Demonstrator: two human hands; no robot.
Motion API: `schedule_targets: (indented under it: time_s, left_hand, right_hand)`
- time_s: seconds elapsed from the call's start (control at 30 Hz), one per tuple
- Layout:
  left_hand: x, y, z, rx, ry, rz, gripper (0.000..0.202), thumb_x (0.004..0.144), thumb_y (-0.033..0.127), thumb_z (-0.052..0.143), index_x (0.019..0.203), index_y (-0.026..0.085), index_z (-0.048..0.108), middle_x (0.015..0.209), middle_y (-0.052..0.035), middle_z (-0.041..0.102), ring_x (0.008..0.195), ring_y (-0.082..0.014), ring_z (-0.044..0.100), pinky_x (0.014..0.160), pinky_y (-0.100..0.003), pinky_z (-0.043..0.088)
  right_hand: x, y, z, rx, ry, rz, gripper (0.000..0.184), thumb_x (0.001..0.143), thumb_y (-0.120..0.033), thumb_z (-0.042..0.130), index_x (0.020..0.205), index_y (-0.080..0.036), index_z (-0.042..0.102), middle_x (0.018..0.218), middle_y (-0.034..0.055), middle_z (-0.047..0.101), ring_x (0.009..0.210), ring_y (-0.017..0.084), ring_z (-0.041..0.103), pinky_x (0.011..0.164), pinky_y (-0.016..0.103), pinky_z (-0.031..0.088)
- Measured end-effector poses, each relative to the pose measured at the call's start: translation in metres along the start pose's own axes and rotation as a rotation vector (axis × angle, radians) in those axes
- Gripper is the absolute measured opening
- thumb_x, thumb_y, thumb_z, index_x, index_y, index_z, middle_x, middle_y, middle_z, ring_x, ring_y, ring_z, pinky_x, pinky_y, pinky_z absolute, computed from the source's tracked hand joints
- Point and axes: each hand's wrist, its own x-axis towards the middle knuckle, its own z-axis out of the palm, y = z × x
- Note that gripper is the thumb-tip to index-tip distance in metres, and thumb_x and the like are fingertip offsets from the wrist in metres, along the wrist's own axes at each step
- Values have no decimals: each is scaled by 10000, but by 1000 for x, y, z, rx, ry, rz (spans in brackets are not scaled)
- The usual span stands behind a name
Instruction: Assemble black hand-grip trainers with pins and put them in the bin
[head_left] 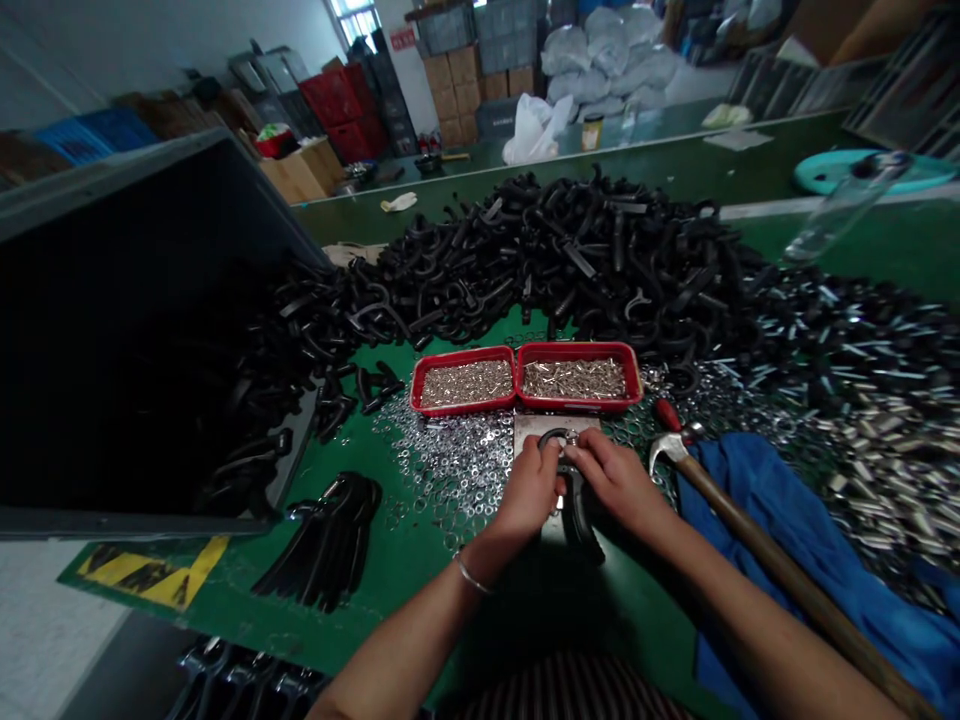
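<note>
Left hand (529, 488) and right hand (615, 482): narrow grip, fingertips closed together on one black curved fastener (551, 436) and its small steel fitting (571, 437), just above a steel plate (532, 430) on the green workbench (225, 610).

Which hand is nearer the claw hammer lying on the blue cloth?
Right. The right hand is close beside the claw hammer, just left of its head; the left hand is farther away, on the right hand's far side.

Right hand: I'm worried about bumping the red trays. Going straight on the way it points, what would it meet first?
The right hand would likely meet the black curved part that its fingers are on.
</note>
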Motion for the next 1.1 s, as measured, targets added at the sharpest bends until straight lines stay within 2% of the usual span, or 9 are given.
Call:
schedule_targets:
  time_s: [0.17,0.33,0.47,0.53,0.6,0.7,0.87,1.0,1.1]
  left_hand:
    - [2,5,7,194,96,122,326,990,487,380,1075,200,508,706,-7,597,553,-143,567,556,-259,435]
    - [-8,13,3,417,112,127,363,1013,436,291,1170,166,477,900,-108,678,777,-231,674,720,-327,488]
    - [-19,20,-9,637,44,196,469,984,540,356,1233,159,473,991,-149,705,923,-310,692,775,-370,491]
    - [-24,21,-15,702,-29,249,575,894,640,504,1233,175,485,993,-144,713,911,-333,697,750,-367,492]
    - [-28,19,-19,742,-102,279,702,768,694,647,1215,175,498,966,-146,718,874,-348,703,710,-355,490]
    - [-34,14,-18,777,-160,288,765,689,690,729,1197,164,506,918,-154,718,821,-350,707,665,-340,480]
    - [-25,14,-18,779,-204,353,738,708,642,739,1214,156,508,911,-149,707,814,-343,702,641,-338,478]
    - [1,17,-24,832,-176,399,641,723,586,757,1179,175,572,941,-142,688,872,-336,683,723,-367,506]
    - [16,21,-30,982,-157,494,473,788,542,722,1067,167,648,1034,-157,657,995,-333,642,870,-401,493]
  right_hand:
    - [-3,-1,-1,91,73,25,301,1011,-458,400,811,-242,464,700,-5,535,647,178,543,638,290,395]
    - [-5,-6,-10,112,-12,17,333,1007,-470,407,769,-242,452,692,-6,534,659,178,536,638,295,388]
    - [-8,-7,-15,238,-120,20,342,999,-508,421,863,-218,543,751,3,571,686,167,529,653,289,409]
    - [-12,-7,-14,356,-229,51,362,1003,-522,404,964,-205,575,794,6,586,665,151,520,631,278,418]
    - [-18,-9,-12,407,-272,72,365,1003,-517,403,1002,-196,576,863,24,615,706,155,544,656,279,436]
    - [-28,-12,-8,280,-222,93,290,985,-456,453,977,-190,567,922,71,652,840,203,590,754,313,446]
    - [-29,-16,-6,84,-203,114,210,968,-361,465,1001,-186,575,859,91,674,807,224,626,714,308,439]
    - [0,-15,-22,-162,-191,96,321,976,-393,485,1136,-139,600,930,133,701,850,256,653,738,332,454]
    - [32,-8,-48,-381,-39,-1,335,962,-329,543,1228,-144,625,1082,149,699,988,268,632,856,354,449]
